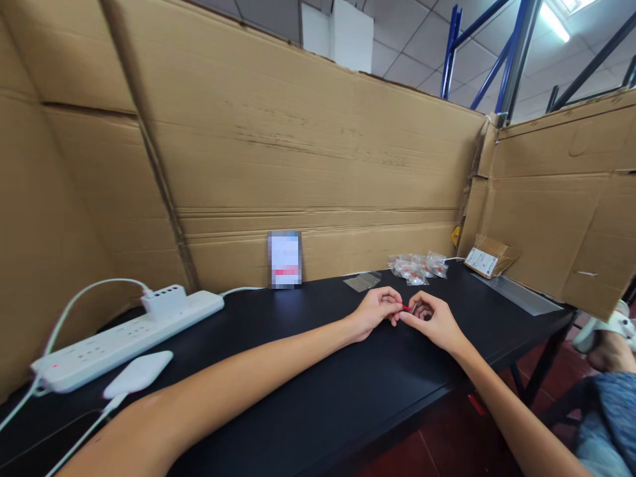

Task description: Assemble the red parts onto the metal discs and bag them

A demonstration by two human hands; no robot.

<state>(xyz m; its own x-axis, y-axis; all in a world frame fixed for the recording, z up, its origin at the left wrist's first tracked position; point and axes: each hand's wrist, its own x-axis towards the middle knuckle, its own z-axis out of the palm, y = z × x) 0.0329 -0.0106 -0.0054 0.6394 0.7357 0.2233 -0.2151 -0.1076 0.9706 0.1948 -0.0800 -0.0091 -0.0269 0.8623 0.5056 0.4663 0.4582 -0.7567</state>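
Observation:
My left hand point(376, 310) and my right hand point(433, 319) meet over the black table, fingertips close together. Between them is a small red piece point(406, 309), with a thin shiny bit at its right end near my right fingers. Both hands are closed in a pinch on it; most of it is hidden by the fingers, so its kind is unclear. Just behind the hands lie flat clear plastic bags point(362, 282). A pile of small clear packets with red pieces inside point(417, 267) sits farther back, to the right.
A white power strip point(134, 338) with a plugged-in charger point(163, 301) and a white pad on a cable point(139, 373) occupy the left. A blurred upright screen point(285, 260) leans at the cardboard wall point(318, 159). A labelled brown package point(489, 257) stands back right. Another person's leg shows far right.

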